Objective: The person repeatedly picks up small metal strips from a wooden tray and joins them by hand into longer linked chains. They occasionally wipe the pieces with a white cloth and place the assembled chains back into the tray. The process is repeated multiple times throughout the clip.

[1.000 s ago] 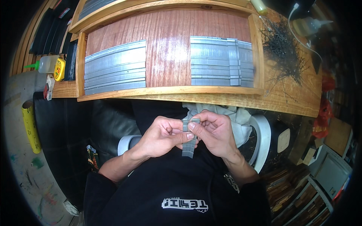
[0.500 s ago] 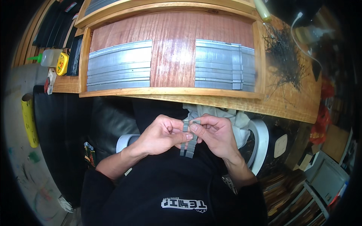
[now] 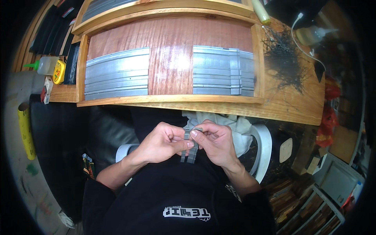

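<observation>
Workroom, seen from above: a wooden desk (image 3: 299,103) crosses the upper part of the view, with a dark floor area and crowded shelving around it.

Nearest us, a black sweatshirt (image 3: 145,196) with a white print fills the lower edge. Just beyond it, both hands are closed in a pinch grip. We note the left hand (image 3: 162,145) with its thumb pressed on the grey segmented strips (image 3: 191,156), and the right hand (image 3: 215,143) pinching them near the top. The strips, one narrow and one wider, hang side by side before the sweatshirt, short of the desk; we cannot tell whether they are joined.

Behind the hands we see a pale cloth (image 3: 242,131) and, to its right, a white chair arm (image 3: 264,150). On the desk sits a wooden tray (image 3: 168,99) bearing a left stack (image 3: 117,74) and a right stack (image 3: 211,70) of grey strips, well apart. Right of the tray lies a tangle of thin dark pieces (image 3: 284,58); left of it, a yellow container (image 3: 59,72) and a green-tipped bottle (image 3: 47,65). Farthest, we record a second tray (image 3: 168,15).
</observation>
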Action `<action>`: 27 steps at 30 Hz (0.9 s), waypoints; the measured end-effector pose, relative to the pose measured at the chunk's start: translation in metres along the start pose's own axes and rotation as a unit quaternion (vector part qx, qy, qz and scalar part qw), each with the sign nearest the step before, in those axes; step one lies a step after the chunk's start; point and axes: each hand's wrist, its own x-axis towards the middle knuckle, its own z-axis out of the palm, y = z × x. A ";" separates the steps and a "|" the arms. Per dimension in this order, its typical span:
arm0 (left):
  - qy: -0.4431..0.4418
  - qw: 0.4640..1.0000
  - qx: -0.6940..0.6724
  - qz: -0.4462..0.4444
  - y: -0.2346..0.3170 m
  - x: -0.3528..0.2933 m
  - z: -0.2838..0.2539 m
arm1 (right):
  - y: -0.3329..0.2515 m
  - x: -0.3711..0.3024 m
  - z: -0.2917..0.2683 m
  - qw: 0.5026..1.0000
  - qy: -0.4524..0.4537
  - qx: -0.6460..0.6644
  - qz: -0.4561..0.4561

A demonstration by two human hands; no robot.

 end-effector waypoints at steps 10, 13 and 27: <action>0.073 0.991 -0.061 0.096 0.008 -0.004 0.006 | -0.141 -0.017 -0.082 0.944 0.269 -0.098 -0.164; 0.032 0.993 -0.059 0.097 0.012 -0.003 0.009 | -0.146 -0.013 -0.140 0.931 0.305 -0.039 -0.196; 0.016 0.997 0.069 0.042 0.000 0.004 0.005 | -0.018 -0.004 -0.009 0.997 -0.011 -0.076 0.015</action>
